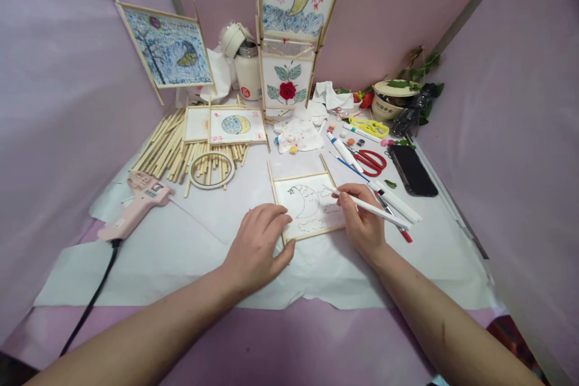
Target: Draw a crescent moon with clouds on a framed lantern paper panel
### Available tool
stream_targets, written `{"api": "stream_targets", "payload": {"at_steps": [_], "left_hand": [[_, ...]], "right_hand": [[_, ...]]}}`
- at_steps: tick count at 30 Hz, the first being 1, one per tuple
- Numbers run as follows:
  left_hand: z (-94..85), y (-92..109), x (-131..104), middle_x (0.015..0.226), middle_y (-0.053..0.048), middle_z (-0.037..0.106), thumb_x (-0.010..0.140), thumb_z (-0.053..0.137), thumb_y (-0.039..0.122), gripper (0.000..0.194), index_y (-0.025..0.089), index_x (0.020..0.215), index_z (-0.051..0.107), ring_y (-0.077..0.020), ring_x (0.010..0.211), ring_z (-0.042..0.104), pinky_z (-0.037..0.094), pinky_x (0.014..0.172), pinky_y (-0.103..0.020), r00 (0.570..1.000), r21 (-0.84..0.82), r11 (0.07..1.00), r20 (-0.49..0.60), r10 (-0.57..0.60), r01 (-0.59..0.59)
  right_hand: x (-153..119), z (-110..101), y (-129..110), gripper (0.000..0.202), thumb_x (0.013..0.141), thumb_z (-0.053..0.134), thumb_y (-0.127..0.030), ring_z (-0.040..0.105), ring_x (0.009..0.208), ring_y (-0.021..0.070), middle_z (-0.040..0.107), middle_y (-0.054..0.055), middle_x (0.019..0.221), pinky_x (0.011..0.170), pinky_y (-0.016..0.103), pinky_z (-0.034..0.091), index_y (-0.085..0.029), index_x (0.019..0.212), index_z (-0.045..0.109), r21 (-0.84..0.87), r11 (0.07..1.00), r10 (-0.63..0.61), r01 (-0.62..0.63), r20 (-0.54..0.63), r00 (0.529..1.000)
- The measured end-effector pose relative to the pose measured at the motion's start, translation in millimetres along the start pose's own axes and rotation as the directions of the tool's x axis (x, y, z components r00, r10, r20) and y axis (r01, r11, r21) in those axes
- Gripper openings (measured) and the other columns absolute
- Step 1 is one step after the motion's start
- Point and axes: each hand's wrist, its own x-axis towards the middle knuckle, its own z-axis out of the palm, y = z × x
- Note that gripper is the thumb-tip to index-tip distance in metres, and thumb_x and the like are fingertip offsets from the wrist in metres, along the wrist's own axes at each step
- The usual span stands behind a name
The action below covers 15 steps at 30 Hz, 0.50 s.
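A white drawing sheet [312, 226] in a thin wooden stick frame lies flat before me, with a crescent moon, a star and clouds outlined in dark line. My left hand [260, 244] rests on the frame's lower left corner, fingers spread and pressing on its edge. In my right hand [362, 223] is a slim white pen [371, 207], pinched between thumb and fingers. Its tip is over the upper right part of the drawing, by the clouds; whether it touches the paper I cannot tell.
To the left lie a pink glue gun [138, 205], a tape roll [193, 180] and many wooden sticks [158, 148]. Framed pictures [167, 48] stand behind. At right are red scissors [371, 163], markers [393, 200], a phone [412, 170] and a lidded bowl [384, 110].
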Motion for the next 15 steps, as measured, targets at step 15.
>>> {"api": "stream_targets", "payload": {"at_steps": [15], "left_hand": [[3.0, 0.4, 0.3, 0.146, -0.017, 0.039, 0.090, 0.050, 0.024, 0.037, 0.018, 0.126, 0.052, -0.0325, 0.138, 0.032, 0.029, 0.109, -0.055, 0.994, 0.180, 0.983, 0.098, -0.053, 0.035]], "right_hand": [[16.4, -14.1, 30.2, 0.024, 0.089, 0.058, -0.028, 0.055, 0.118, 0.0267, 0.066, 0.006, 0.119, 0.099, 0.046, 0.041, -0.027, 0.113, 0.061, -0.225, 0.961, -0.074, 0.159, 0.345, 0.936]]}}
